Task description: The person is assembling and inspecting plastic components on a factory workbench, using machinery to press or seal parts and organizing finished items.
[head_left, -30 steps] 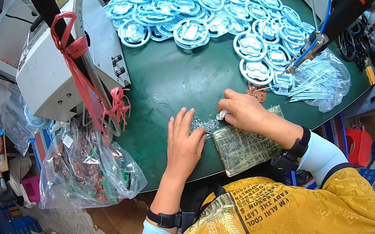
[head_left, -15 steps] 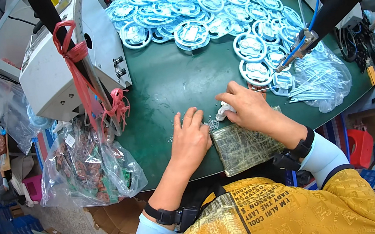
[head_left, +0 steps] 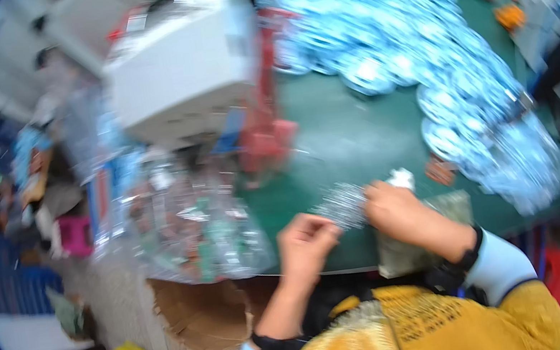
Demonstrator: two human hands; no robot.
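The picture is smeared by motion. My left hand (head_left: 305,244) is at the table's near edge, thumb and fingertips pinched together; what they hold, if anything, is too small to name. Beside its fingertips spreads a pile of small shiny, thin pieces (head_left: 342,205). My right hand (head_left: 395,208) is at the right side of that pile, fingers curled in; their tips and anything in them are hidden. Just beyond its knuckles lies a white crumpled wad (head_left: 401,178). Under my right wrist is a flat block in clear wrap (head_left: 453,207). Farther right lies a small reddish-brown piece (head_left: 441,170).
Light-blue ring-shaped parts (head_left: 380,22) are heaped across the far and right side of the green table (head_left: 353,128). A bag of light-blue sticks (head_left: 521,164) lies at right. At left are a white machine (head_left: 182,74) and a clear bag of circuit boards (head_left: 193,224).
The view has swung, so the whole scene sits farther right. My left hand has gone from spread fingers to a pinch. My right hand has come off the white wad toward the pile.
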